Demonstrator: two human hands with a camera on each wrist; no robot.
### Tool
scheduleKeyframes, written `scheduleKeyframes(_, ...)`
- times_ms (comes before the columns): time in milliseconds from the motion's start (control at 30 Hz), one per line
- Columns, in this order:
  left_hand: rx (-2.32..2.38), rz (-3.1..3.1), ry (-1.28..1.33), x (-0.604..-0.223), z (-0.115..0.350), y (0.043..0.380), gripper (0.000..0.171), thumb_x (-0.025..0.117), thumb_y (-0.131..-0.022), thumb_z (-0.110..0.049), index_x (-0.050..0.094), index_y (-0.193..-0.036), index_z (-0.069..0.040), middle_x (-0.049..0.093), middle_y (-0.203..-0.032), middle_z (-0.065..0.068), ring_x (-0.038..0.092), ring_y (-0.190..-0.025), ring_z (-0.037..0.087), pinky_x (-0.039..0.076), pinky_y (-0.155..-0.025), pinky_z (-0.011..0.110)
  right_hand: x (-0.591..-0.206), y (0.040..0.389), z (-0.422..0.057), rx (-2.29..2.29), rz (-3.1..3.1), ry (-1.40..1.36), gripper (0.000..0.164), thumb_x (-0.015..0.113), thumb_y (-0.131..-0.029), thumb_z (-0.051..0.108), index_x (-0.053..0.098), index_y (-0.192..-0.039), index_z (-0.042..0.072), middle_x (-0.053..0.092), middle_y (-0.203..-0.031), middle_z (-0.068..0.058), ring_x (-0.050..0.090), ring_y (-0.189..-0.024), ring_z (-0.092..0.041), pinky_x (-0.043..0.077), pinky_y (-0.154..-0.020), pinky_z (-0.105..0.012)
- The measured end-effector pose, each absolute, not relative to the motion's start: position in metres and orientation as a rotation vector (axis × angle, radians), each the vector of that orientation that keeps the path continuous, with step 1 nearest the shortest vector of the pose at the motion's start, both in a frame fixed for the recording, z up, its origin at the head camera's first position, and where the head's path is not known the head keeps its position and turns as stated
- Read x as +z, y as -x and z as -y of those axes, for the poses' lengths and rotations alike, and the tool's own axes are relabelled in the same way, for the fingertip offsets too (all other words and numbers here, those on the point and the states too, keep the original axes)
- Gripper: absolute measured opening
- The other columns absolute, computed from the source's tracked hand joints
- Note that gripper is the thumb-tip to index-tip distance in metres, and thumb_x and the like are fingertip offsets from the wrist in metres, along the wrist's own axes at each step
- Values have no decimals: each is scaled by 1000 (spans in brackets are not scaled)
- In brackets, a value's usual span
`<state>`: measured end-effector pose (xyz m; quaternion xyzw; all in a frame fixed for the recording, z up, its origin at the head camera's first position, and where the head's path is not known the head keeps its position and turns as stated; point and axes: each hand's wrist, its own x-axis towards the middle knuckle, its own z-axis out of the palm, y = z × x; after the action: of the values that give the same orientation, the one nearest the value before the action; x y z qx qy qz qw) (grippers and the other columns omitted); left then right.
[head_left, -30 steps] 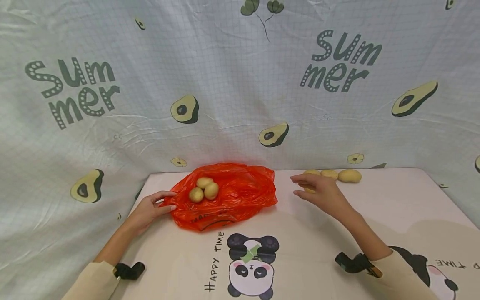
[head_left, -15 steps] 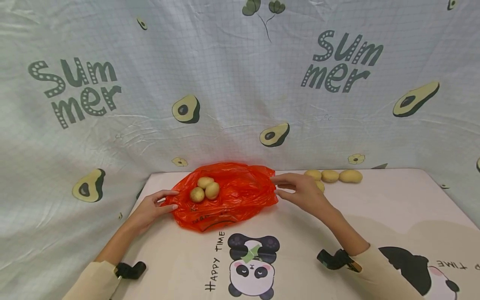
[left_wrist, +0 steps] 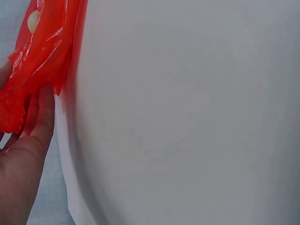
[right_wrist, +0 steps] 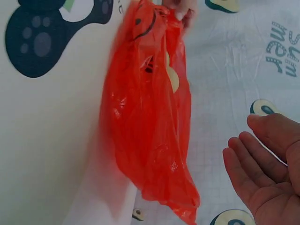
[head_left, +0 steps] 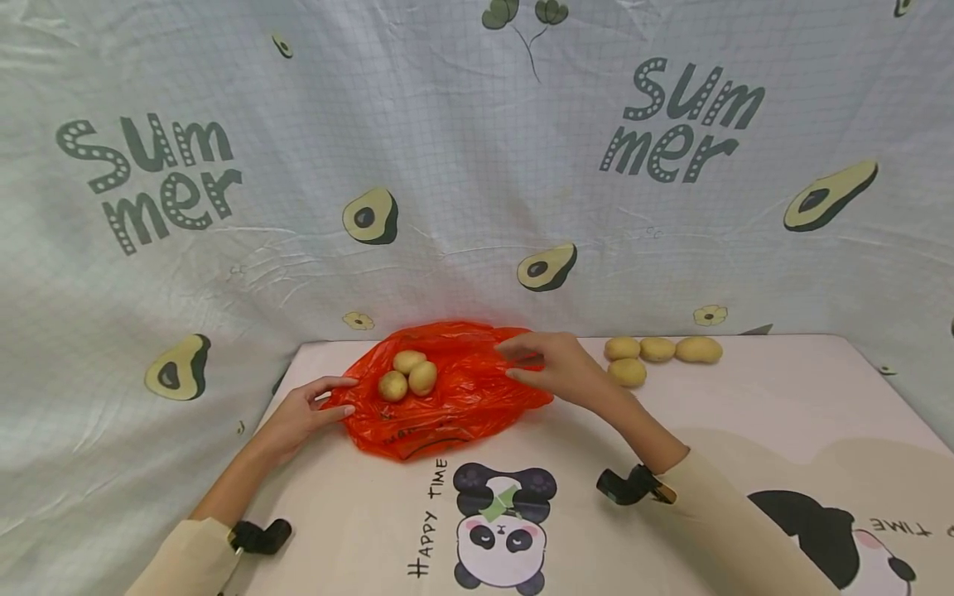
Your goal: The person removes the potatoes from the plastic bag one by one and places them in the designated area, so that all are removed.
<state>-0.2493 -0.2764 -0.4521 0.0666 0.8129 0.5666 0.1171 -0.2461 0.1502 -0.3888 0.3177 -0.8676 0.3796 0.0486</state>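
A red plastic bag point(head_left: 477, 397) lies on its side in the head view. Three yellow potatoes point(head_left: 422, 378) sit together at its left part. My left hand point(head_left: 298, 414) holds the bag's left end, with thumb and fingers on either side of the gathered plastic; the left wrist view shows this bunched end of the bag point(left_wrist: 42, 61) too. Over the bag's right end, my right hand point(head_left: 559, 364) is held with loosely bent fingers and nothing in them. In the right wrist view, this right hand point(right_wrist: 267, 164) is apart from the bag point(right_wrist: 145, 117).
Several more potatoes point(head_left: 657, 349) lie in a small group at the back of the table point(head_left: 745, 397), right of the bag. A patterned cloth point(head_left: 447, 165) hangs directly behind the table. A panda print point(head_left: 501, 530) marks the table cover in front.
My right hand has moved left, from beside the potatoes at the right to over the bag's right end, uncovering those potatoes. The left hand has kept its place at the bag.
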Motion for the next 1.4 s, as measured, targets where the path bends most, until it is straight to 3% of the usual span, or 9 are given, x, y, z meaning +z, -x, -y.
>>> scheduleKeyframes(1033,1660,-2366,-224,-447,273,247,55,74,-94,-15,53,-141,5,44,-147,26,62,-101,2,55,-86,20,-382,281,-102,1034,2665,-1152,32,77,-90,10,73,-122,8,74,-117,-5,70,-107,-18,55,-94,-30)
scheduleKeyframes(1400,1674,-2366,-251,-450,274,248,51,76,-92,-15,57,-136,3,52,-138,13,64,-101,3,55,-86,21,-381,301,-85,1006,2719,-1261,32,78,-90,11,73,-122,9,73,-119,-3,68,-109,-23,55,-95,-32)
